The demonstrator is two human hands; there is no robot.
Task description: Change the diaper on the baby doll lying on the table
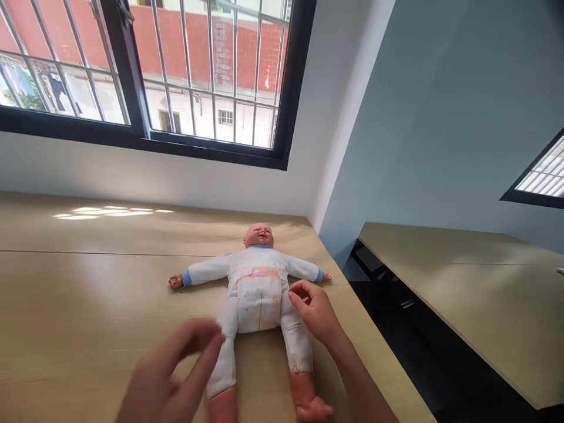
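A baby doll (pixel 259 258) in a white long-sleeved outfit with blue cuffs lies on its back, arms spread and legs toward me. Around its hips is a white diaper (pixel 259 305) with a coloured printed waistband. My right hand (pixel 316 308) is at the diaper's right side, thumb and forefinger pinched together on its edge by the doll's hip. My left hand (pixel 171 370), slightly blurred, hovers over the doll's leg at the left. Its thumb and forefinger tips come together, with nothing visible between them.
The doll lies on a light wood table (pixel 110 311) pushed against the wall under a barred window (pixel 211 76). A seam runs across the tabletop. Past its right edge is a dark gap, then a second wooden table (pixel 467 282).
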